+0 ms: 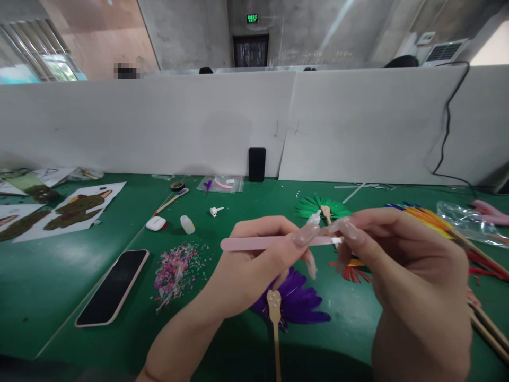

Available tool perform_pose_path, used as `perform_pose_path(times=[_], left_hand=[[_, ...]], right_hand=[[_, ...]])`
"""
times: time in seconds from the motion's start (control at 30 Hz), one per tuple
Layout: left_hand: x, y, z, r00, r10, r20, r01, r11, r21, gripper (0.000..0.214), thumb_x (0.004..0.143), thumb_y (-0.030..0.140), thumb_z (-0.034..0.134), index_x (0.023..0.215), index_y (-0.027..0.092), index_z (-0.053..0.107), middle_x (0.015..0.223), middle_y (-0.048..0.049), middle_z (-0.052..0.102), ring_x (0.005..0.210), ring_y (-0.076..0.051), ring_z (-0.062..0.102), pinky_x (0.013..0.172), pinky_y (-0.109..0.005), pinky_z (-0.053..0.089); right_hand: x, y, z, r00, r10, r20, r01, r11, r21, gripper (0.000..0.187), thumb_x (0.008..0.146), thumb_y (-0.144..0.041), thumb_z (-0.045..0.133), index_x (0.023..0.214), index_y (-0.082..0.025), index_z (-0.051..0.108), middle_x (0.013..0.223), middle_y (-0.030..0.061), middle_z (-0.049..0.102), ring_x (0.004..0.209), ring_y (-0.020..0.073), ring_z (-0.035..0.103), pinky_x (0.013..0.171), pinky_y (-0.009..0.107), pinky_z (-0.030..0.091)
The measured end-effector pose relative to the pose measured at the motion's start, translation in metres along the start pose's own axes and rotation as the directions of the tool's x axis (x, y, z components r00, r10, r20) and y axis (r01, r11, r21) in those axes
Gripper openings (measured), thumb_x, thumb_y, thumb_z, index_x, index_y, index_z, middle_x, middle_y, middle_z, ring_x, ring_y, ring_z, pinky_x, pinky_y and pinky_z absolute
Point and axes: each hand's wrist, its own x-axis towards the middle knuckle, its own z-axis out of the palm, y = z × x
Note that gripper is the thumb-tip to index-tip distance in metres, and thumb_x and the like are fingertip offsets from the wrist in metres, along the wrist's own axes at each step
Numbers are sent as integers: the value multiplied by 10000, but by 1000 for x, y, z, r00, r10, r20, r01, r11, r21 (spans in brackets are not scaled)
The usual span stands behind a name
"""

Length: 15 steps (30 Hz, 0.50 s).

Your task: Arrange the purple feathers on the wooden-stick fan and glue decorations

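My left hand is closed around a slim pink stick, held level with its white tip to the right. A small white nozzle pokes up behind my left thumb; what it belongs to is hidden. My right hand is pinched at the stick's tip end, and whatever lies between its fingertips cannot be made out. Below my left hand lies a purple feather fan with a wooden handle dotted with small pale beads. Behind the hands rests a green feather fan.
On the green table lie a phone, a heap of colourful flakes, a small bottle and a white case. More feather fans lie right. A dark phone leans on the white partition.
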Motion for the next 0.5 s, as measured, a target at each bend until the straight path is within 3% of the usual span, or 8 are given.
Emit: perform_pose_path(times=[0.1,0.17,0.23,0.3,0.4,0.5], left_hand=[[1,-3,-2,996,30,-81,-29,999,15,325,847,396,591,609,175,598,418,56,410,346,-38,321,332,-189,229],[2,-3,-4,990,60,-125,-56,998,31,332,848,396,592,598,177,598,403,57,404,338,-38,318,328,-188,228],[4,-3,-7,984,101,-149,-93,994,63,341,853,376,589,576,176,591,384,58,392,333,-37,324,334,-186,244],[6,-1,-9,973,148,-177,-132,986,102,345,858,354,581,562,176,590,370,57,383,332,-38,336,339,-185,258],[7,0,-13,958,196,-208,-159,970,182,332,865,325,571,568,179,605,373,52,402,334,-42,350,330,-191,248],[7,0,-16,950,225,-217,-172,956,240,322,868,336,572,589,182,616,388,50,421,345,-45,367,327,-192,244]], right_hand=[[11,9,-1,993,-1,115,8,998,-62,106,870,-293,613,795,-224,642,592,-29,590,471,85,513,396,183,397],[22,24,2,952,63,301,-8,984,-180,214,904,-343,543,767,-192,610,572,-22,598,464,91,529,412,195,395],[33,45,9,867,179,465,29,914,-405,276,935,-338,471,733,-178,570,579,-14,607,475,95,533,435,203,384],[42,72,20,744,336,578,137,770,-624,297,954,-292,418,735,-165,574,635,13,641,551,110,585,520,217,428],[45,113,37,680,437,588,157,697,-700,244,923,-257,490,757,-139,624,696,53,664,589,133,616,591,246,463],[42,143,49,644,515,565,165,628,-760,191,926,-259,511,912,-119,640,833,77,672,669,146,634,644,278,505]])
